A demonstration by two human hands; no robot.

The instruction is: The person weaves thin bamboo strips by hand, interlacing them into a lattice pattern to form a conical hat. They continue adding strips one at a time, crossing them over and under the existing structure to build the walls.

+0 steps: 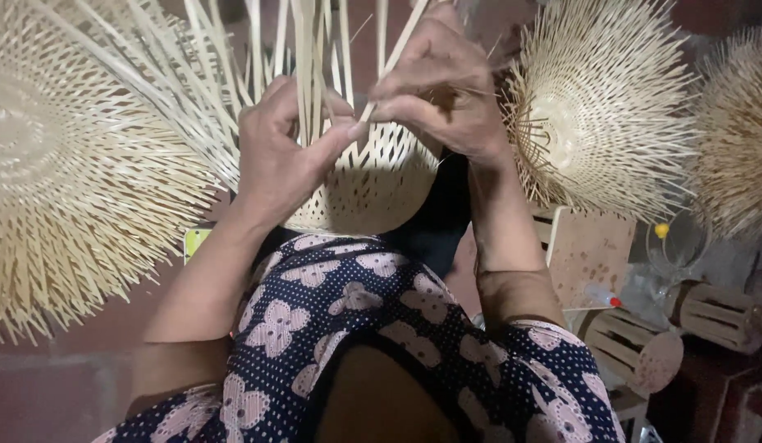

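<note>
Reddish floor (69, 385), wooden stool (590, 246) at right, dim light.

From where I watch, the carrier is a reddish floor (77, 369), bare at the near left. A large half-woven bamboo piece (61, 172) with loose strip ends seems to lie on it at the left. Far right, another woven bamboo piece (598, 107) leans above a small wooden stool (590, 250). Near right I see slatted wooden spools (635, 349) standing on the floor; whether they touch the stool I cannot tell.
</note>
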